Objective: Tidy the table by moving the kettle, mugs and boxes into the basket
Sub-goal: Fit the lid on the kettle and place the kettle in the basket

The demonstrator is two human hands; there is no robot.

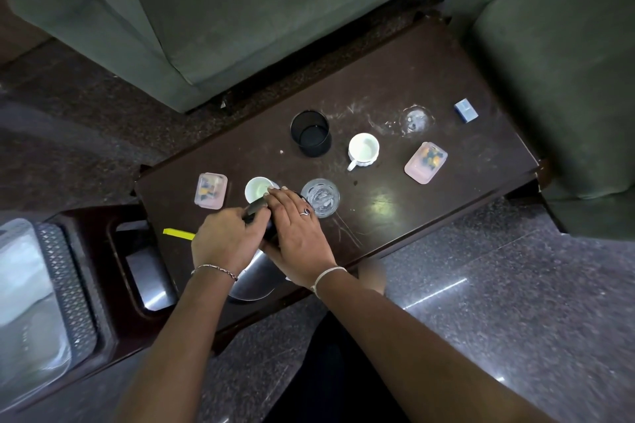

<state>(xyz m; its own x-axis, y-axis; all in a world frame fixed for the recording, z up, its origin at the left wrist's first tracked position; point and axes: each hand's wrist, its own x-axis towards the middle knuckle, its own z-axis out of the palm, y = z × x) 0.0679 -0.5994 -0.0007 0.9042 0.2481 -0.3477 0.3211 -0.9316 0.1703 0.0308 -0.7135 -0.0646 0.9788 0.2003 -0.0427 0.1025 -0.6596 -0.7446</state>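
Both hands are on the shiny steel kettle (252, 276) with a black top, which sits at the near edge of the dark brown wooden table (429, 79): the left hand (225, 239) grips its black handle and the right hand (295, 233) lies flat over the lid. A white mug (258, 188) stands just behind the fingers, and it may be touching them. Farther back are another white mug (363, 149), two pink plastic boxes (210, 190) (426, 161), a small blue box (465, 110), and the grey woven basket (67, 288) is off to the left.
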